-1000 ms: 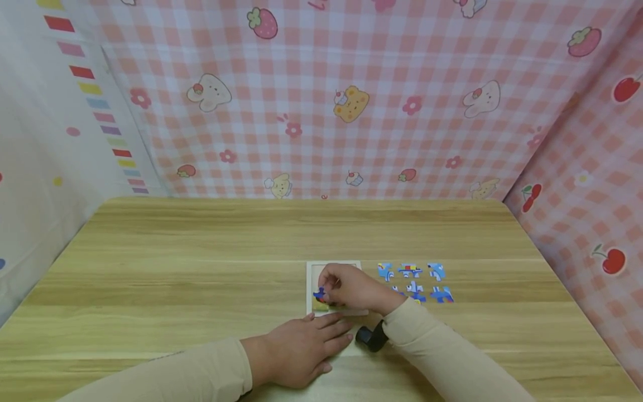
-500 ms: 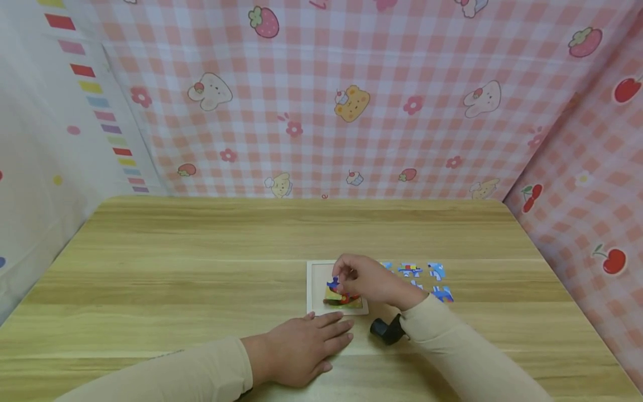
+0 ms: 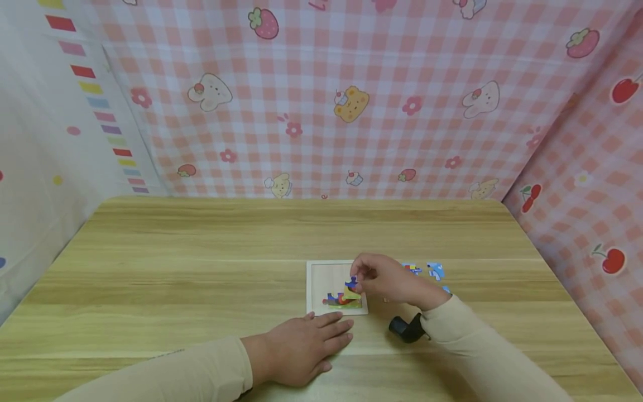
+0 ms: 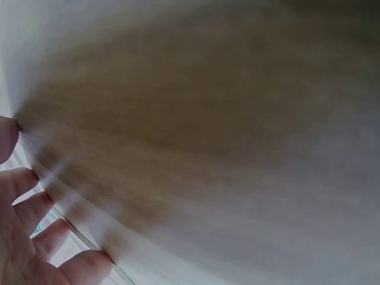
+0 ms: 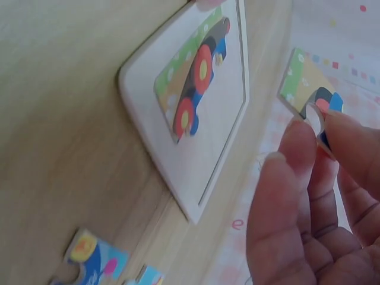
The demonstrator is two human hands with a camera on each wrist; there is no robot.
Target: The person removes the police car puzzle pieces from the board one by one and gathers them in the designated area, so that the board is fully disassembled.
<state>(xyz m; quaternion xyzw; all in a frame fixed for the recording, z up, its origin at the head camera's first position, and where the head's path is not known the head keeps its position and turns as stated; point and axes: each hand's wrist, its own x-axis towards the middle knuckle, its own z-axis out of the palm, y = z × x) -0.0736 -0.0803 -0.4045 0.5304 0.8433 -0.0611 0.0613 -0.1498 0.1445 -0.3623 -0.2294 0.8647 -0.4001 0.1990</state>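
My right hand (image 3: pixel 389 279) pinches a puzzle piece (image 5: pixel 306 80) between thumb and fingers, raised over the right side of a pale wooden puzzle tray (image 3: pixel 311 279). Green, tan and blue, with part of a dark wheel, are printed on that piece. Inside the tray, joined pieces (image 5: pixel 205 71) along the near edge show a vehicle with red wheels. Palm down on the table lies my left hand (image 3: pixel 301 349), fingers straight and fingertips at the tray's near edge. The left wrist view shows those fingers (image 4: pixel 50 237) at its lower left, with most of the picture blurred.
Loose blue puzzle pieces (image 3: pixel 436 271) lie on the wooden table (image 3: pixel 226 251) right of the tray, partly hidden by my right hand. One loose piece (image 5: pixel 95 258) shows yellow and pink spots. A black device (image 3: pixel 406 328) is on my right wrist. Patterned cloth (image 3: pixel 311 72) hangs behind.
My right hand has moved right with the pinched piece, from the tray's left side to its right side, uncovering the joined pieces. My left hand has stayed put.
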